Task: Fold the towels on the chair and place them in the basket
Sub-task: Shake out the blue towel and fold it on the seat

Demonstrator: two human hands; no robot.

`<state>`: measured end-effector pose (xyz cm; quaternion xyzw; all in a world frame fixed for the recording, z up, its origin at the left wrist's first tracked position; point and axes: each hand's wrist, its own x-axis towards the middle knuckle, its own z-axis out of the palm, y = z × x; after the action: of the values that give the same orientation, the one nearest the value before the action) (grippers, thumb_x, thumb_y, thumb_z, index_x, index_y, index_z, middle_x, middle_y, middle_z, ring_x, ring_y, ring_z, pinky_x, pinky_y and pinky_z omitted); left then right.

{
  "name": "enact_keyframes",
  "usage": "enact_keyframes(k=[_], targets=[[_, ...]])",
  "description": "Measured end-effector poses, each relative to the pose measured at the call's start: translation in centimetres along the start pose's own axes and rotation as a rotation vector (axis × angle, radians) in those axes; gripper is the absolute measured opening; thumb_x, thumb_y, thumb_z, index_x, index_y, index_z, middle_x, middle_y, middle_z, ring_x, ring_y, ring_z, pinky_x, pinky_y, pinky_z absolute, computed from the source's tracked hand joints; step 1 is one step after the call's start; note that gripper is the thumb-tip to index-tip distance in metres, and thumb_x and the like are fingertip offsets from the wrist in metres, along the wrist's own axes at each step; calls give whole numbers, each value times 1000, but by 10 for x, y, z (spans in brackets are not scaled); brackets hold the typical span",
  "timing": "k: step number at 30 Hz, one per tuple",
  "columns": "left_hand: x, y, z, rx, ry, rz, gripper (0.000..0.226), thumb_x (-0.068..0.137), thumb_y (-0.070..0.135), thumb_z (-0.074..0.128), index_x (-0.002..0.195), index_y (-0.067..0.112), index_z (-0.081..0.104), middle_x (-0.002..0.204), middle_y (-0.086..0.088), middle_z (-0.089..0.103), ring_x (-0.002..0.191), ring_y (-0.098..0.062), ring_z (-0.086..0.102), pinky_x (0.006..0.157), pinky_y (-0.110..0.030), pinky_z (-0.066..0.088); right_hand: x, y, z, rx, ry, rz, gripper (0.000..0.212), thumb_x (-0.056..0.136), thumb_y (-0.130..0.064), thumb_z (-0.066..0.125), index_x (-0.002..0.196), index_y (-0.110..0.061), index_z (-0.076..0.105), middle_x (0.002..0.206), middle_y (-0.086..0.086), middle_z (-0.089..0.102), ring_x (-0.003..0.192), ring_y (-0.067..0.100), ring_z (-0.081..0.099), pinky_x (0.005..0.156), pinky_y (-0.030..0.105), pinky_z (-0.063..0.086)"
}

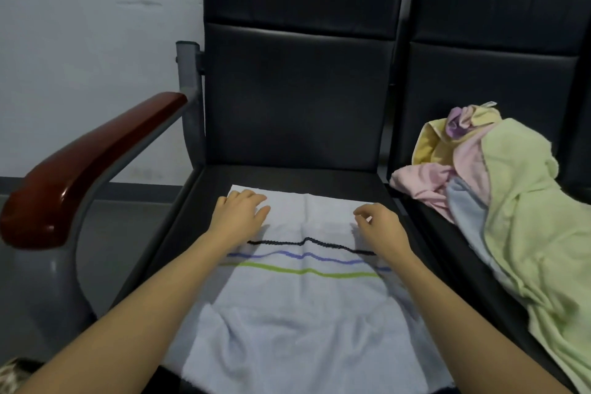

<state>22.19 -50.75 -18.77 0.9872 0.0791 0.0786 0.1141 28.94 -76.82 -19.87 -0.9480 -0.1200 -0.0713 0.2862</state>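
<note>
**Both hands sit at the far end of the striped towel**

A white towel point(307, 307) lies flat on the black chair seat point(319, 177). It has three thin stripes across it: black, blue and green. Its long way runs from the person out toward the chair back. The near end hangs at the front of the seat, and the far end lies just past the fingertips.

The left hand point(238, 217) rests on the far left part of the towel. Its fingers are loose and a little bent, and they hold nothing. The far left corner is right at its fingertips.

The right hand point(380, 227) is over the far right part. Its thumb and first finger are close together, like a pinch. It may be nipping a bit of cloth, but that is too small to tell for sure. The far edge lies just beyond these fingers, and the right edge lies just outside them.

Both hands are about the same way from the far edge, so either one could take it. The stripes lie behind the fingers, back by the wrists. The likely next move is to take the far corners and bring them back toward the person.

A heap of more towels point(499, 201) waits on the next seat, off past the right hand. No basket shows here.
</note>
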Motion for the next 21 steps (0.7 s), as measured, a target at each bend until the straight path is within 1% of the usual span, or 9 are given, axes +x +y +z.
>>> enact_keyframes(k=[4, 7, 9, 12, 15, 17, 18, 19, 21], targets=[[39, -12, 15, 39, -4, -34, 40, 101, 35, 37, 139, 26, 46, 143, 2, 43, 130, -20, 38, 105, -36, 28, 38, 15, 11, -57, 0, 38, 24, 96, -18, 50, 112, -12, 67, 117, 8, 61, 102, 27, 59, 87, 40, 48], [59, -20, 27, 24, 8, -64, 40, 102, 33, 36, 140, 25, 45, 147, 2, 40, 132, -20, 37, 107, -37, 27, 57, 26, 18, -144, -12, 53, 34, 99, -21, 49, 130, -11, 57, 134, 9, 53, 118, 30, 51, 95, 39, 43], [70, -23, 33, 13, -5, -84, 41, 102, 32, 37, 141, 24, 43, 148, 1, 39, 134, -20, 37, 108, -38, 27, 67, 30, 22, -214, -28, 61, 37, 99, -23, 48, 134, -12, 55, 137, 8, 50, 122, 32, 45, 96, 39, 39], [78, -23, 39, 9, 54, -97, 35, 100, 29, 42, 133, 22, 51, 134, -1, 49, 122, -22, 44, 102, -37, 31, 72, 29, 27, -227, 23, 45, 22, 98, -21, 51, 114, -13, 64, 120, 7, 57, 112, 30, 48, 89, 37, 37], [78, -24, 35, -44, 181, -90, 22, 99, 23, 44, 114, 20, 61, 118, -2, 53, 110, -21, 45, 97, -34, 30, 68, 28, 27, -209, 102, 23, 16, 98, -22, 50, 108, -16, 61, 113, 4, 57, 109, 28, 47, 90, 36, 30], [72, -24, 28, -105, 265, -71, 18, 100, 22, 42, 108, 20, 58, 113, -1, 54, 107, -21, 44, 98, -34, 29, 63, 27, 24, -95, 176, -37, 9, 98, -19, 49, 102, -18, 57, 100, 2, 61, 101, 25, 52, 91, 36, 25], [68, -23, 23, -138, 289, -57, 17, 101, 22, 40, 106, 20, 56, 110, 0, 55, 106, -21, 45, 99, -35, 28, 59, 26, 21, -21, 208, -65, 7, 98, -17, 50, 98, -19, 57, 92, 0, 63, 94, 23, 55, 91, 36, 27], [63, -22, 17, -171, 306, -43, 17, 102, 23, 39, 105, 19, 55, 107, 0, 58, 105, -22, 46, 99, -36, 29, 56, 25, 19, 47, 237, -83, 6, 97, -16, 52, 96, -19, 57, 87, -1, 63, 89, 22, 57, 93, 37, 31], [53, -18, 4, -209, 347, 2, 16, 101, 21, 41, 104, 17, 56, 101, 0, 62, 99, -24, 52, 94, -36, 35, 51, 23, 14, 160, 277, -82, 10, 96, -16, 54, 99, -21, 63, 91, -2, 64, 90, 21, 60, 94, 45, 42]])
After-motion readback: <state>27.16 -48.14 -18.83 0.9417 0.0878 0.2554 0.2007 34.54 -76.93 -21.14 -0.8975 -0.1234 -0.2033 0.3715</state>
